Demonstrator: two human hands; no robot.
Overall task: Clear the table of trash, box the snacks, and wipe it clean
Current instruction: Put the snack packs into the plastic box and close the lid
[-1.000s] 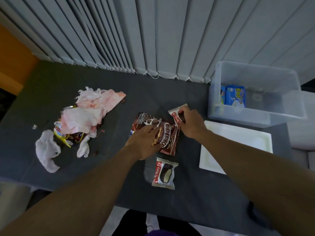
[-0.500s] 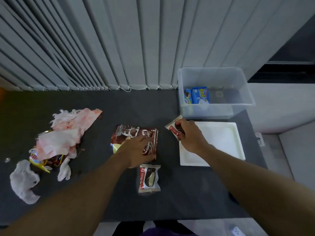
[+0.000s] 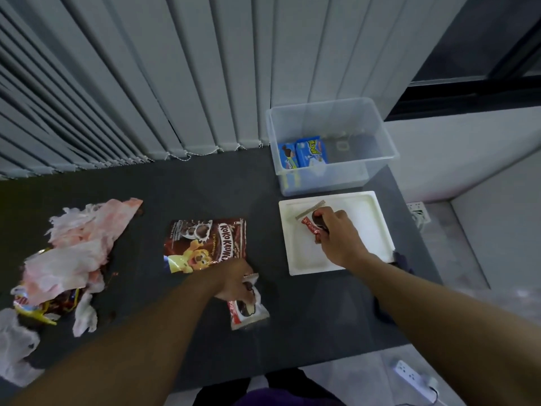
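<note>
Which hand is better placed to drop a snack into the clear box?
Right: the right hand grips a Choco Pie packet over the white lid, beside the clear box; the left hand, on another packet, is farther off.

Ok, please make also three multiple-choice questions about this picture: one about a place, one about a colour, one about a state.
1. Where do the blue snack packets lie?
A. on the floor
B. inside the clear box
C. on a chair

2. What colour is the flat tray beside the box?
A. white
B. green
C. orange

3. What is the right hand doing?
A. lying flat on the table
B. gripping a small red packet
C. holding a tissue

Answers: 1 B, the packets show through the box's clear wall. 2 A, the tray's rim and floor are plainly white. 3 B, the fingers curl round the packet above the tray.
</note>
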